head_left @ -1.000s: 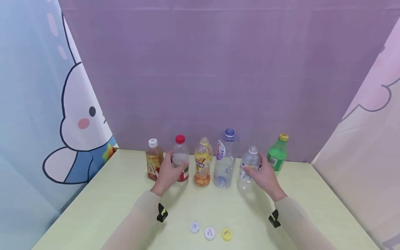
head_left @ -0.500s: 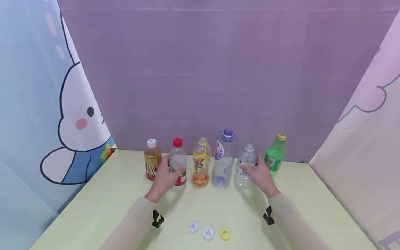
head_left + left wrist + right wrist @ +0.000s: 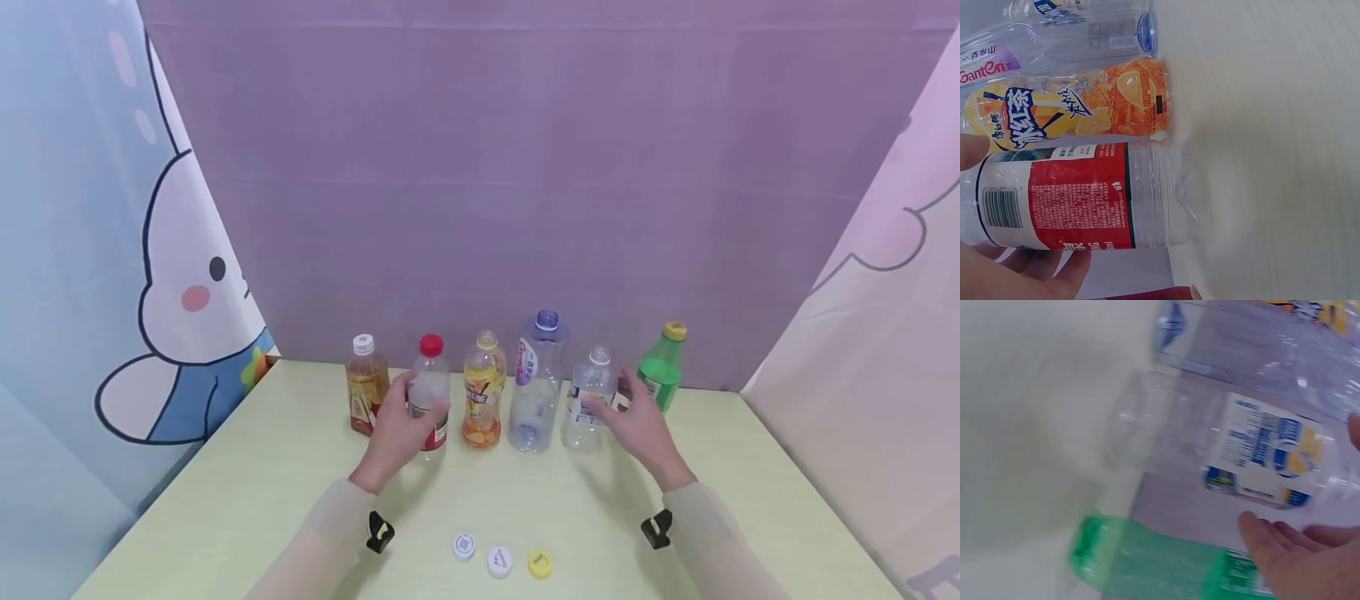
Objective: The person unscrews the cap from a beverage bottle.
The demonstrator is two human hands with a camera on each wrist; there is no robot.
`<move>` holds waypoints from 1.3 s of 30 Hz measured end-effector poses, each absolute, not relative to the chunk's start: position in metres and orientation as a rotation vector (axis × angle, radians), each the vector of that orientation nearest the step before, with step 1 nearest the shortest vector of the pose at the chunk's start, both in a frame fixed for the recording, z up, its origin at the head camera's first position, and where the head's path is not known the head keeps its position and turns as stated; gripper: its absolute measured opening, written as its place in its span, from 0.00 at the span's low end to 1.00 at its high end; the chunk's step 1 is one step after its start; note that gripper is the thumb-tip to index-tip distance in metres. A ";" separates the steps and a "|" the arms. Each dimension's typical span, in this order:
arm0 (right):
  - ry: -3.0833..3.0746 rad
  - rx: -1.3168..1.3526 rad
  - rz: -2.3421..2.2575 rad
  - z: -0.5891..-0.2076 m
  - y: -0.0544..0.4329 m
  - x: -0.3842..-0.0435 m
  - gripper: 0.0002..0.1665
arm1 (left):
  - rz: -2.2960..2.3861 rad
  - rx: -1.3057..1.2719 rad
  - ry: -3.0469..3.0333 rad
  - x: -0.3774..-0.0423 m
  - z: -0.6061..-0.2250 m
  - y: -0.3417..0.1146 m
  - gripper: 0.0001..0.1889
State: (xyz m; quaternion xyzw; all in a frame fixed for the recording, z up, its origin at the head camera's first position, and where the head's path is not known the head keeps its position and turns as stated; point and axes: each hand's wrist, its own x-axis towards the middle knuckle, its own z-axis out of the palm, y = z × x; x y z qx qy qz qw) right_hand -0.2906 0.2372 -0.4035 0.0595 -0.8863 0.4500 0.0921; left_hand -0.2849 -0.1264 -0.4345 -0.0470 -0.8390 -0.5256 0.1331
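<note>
My left hand (image 3: 397,429) holds a clear bottle with a red cap (image 3: 431,346) and a red-and-white label. In the left wrist view, the thumb and fingers lie on either side of this red-capped bottle (image 3: 1079,200). My right hand (image 3: 639,425) is around the right side of an uncapped clear bottle (image 3: 592,433) with a white, blue and yellow label. From the right wrist view, the fingers (image 3: 1266,544) are spread apart from that clear bottle (image 3: 1260,450), between it and a green bottle (image 3: 1166,559).
An amber white-capped bottle (image 3: 367,387) stands far left. An uncapped orange-labelled tea bottle (image 3: 483,400) and a tall uncapped bluish bottle (image 3: 536,408) stand mid-row. Two white caps (image 3: 464,546) and a yellow cap (image 3: 540,563) lie on the table near me. A purple curtain (image 3: 525,167) hangs behind.
My right hand has loosened from the uncapped clear bottle and shifted right. My left hand has brought the red-capped bottle slightly nearer and to the right.
</note>
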 end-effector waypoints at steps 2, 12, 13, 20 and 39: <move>-2.636 0.218 1.303 -0.395 0.238 -0.285 0.58 | -1.515 -0.158 -2.428 -0.284 -0.434 -0.125 0.39; -2.593 0.388 1.221 -0.358 0.223 -0.256 0.44 | -1.429 -0.209 -2.419 -0.267 -0.428 -0.118 0.41; -2.586 0.396 1.227 -0.355 0.219 -0.252 0.43 | -1.431 -0.219 -2.413 -0.265 -0.426 -0.117 0.41; -2.552 0.428 1.327 -0.346 0.200 -0.234 0.41 | -1.518 -0.315 -2.351 -0.249 -0.415 -0.105 0.39; -2.363 0.620 1.542 -0.327 0.161 -0.204 0.30 | -1.395 -0.620 -2.232 -0.214 -0.395 -0.082 0.39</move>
